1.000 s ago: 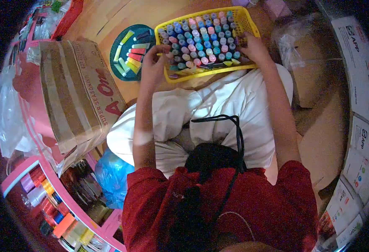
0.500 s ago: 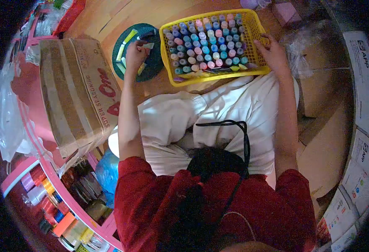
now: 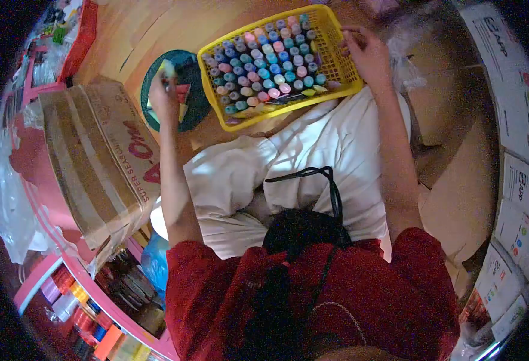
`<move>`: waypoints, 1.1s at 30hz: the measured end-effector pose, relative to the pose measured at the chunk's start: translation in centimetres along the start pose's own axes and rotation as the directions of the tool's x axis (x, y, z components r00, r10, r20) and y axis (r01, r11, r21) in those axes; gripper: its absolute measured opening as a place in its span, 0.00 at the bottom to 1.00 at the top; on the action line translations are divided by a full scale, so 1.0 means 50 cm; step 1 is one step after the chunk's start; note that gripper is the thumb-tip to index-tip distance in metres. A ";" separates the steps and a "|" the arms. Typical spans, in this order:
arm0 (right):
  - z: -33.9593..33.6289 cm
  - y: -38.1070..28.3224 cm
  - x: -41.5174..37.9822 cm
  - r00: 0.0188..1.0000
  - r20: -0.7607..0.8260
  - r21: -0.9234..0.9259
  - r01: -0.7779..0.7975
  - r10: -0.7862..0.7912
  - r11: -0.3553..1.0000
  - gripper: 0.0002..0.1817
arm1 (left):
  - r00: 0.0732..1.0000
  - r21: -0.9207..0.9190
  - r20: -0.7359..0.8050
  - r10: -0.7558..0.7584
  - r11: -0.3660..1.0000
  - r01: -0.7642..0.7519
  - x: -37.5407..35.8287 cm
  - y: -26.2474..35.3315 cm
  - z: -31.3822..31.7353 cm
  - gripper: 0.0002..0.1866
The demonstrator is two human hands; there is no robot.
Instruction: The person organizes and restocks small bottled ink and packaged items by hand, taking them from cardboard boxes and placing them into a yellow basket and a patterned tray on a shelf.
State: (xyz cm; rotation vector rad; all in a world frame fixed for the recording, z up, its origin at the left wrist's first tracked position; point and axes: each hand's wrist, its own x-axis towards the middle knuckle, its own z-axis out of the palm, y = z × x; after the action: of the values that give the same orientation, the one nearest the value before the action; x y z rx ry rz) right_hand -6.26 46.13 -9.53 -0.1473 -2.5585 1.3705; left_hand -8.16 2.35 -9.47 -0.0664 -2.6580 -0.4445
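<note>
My left hand (image 3: 164,99) is over a round dark green tray (image 3: 196,113), its fingers closed on a small pale yellow-green piece (image 3: 167,67). Beside the fingers on the tray lie other small pieces, one of them reddish (image 3: 182,92). A yellow basket (image 3: 350,71) stands right of the tray, tilted in view, with several rows of capped bottles (image 3: 265,73) in pink, teal, blue and grey. At the basket's right rim is my right hand (image 3: 369,54), its fingertips curled on the edge.
A brown cardboard box (image 3: 93,156) stands at left, beside a pink shelf (image 3: 87,283) with colourful rolls. A red bin (image 3: 83,42) is at upper left. Clear plastic (image 3: 405,66) lies right of the basket. White printed boxes (image 3: 505,90) line the right edge.
The whole view has shifted, with the basket and tray now further left. My left hand has turned upward, and the pale yellow-green piece now stands above its fingers. My right hand remains at the basket's rim.
</note>
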 end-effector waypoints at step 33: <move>-0.001 -0.006 -0.017 0.828 0.549 -0.316 0.335 -0.117 0.887 0.19 | 0.949 -0.508 0.058 0.309 0.828 -0.239 -0.050 0.426 -0.042 0.11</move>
State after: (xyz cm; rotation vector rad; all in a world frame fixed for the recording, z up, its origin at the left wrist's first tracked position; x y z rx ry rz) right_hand -5.40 45.84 -9.40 0.5295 -3.1400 0.8539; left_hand -2.55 21.92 -2.40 -0.6527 -2.5334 -1.0446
